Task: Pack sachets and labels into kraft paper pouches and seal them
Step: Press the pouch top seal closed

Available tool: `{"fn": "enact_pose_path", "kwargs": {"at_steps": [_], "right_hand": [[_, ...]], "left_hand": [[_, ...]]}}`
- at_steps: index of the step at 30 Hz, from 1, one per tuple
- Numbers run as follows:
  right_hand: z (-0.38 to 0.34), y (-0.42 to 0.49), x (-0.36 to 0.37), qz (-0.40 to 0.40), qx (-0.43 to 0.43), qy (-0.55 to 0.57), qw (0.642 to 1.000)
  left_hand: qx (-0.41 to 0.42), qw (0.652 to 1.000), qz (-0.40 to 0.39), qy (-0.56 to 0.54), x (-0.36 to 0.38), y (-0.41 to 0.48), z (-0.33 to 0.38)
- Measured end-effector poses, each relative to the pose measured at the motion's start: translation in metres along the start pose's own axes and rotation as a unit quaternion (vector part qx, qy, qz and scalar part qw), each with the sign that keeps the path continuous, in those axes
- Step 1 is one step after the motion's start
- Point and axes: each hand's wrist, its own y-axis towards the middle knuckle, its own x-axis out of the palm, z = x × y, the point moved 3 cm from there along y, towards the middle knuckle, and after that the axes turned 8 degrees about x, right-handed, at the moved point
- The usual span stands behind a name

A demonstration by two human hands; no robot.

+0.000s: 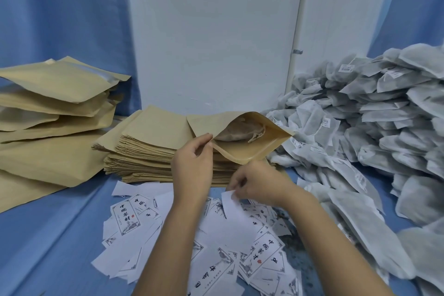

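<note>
My left hand (192, 163) pinches the near lip of an open kraft pouch (242, 149), holding its mouth wide towards me. Inside the pouch lies a sachet (240, 131). My right hand (257, 181) is just below the pouch mouth, fingers closed on the top edge of a white paper label (234, 206) lifted from the pile of printed labels (240, 259) on the blue cloth. The held pouch hovers over a flat stack of empty kraft pouches (149, 146).
A large heap of grey-white mesh sachets (374, 127) fills the right side. Filled kraft pouches (52, 113) are piled at the left. A white wall panel (211, 31) stands behind, with blue curtains on both sides. Blue cloth (48, 235) covers the work surface.
</note>
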Motion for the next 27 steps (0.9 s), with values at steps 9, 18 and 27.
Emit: {"fn": "enact_pose_path", "kwargs": {"at_steps": [9,18,27], "right_hand": [[0.007,-0.026,-0.054,0.482,-0.096,0.182,0.852],[0.002,-0.007,-0.034,0.355,-0.06,-0.058,0.931],[0.0,-0.003,-0.03,0.282,-0.012,-0.096,0.954]], "left_hand": [[0.011,0.999,0.03,0.032,0.0,-0.001,0.004],[0.206,0.976,0.016,0.062,0.014,-0.019,0.026],[0.223,0.974,0.024,-0.002,0.015,-0.023,0.026]]}}
